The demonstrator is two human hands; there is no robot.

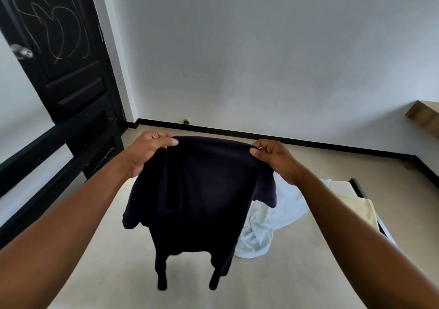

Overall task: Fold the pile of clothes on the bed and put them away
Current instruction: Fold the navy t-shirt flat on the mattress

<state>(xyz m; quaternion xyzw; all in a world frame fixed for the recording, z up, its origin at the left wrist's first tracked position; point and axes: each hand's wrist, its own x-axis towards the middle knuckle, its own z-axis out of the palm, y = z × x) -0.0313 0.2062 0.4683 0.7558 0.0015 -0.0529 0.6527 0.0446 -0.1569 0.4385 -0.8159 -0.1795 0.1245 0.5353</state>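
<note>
A dark navy shirt (pixel 202 201) hangs in the air over the bed (pixel 107 261), held up by its top edge. My left hand (pixel 149 152) pinches the shirt's upper left corner between thumb and fingers. My right hand (pixel 273 159) pinches the upper right corner the same way. The shirt's lower end droops down to the cream sheet. Behind it, to the right, a crumpled light blue garment (pixel 268 225) lies on the bed, partly hidden by the shirt.
A folded pale yellow cloth (pixel 361 211) lies at the bed's right edge. A black door (pixel 61 47) and the black bed frame (pixel 42 166) stand at the left. White wall ahead, a wooden shelf (pixel 425 116) at the far right.
</note>
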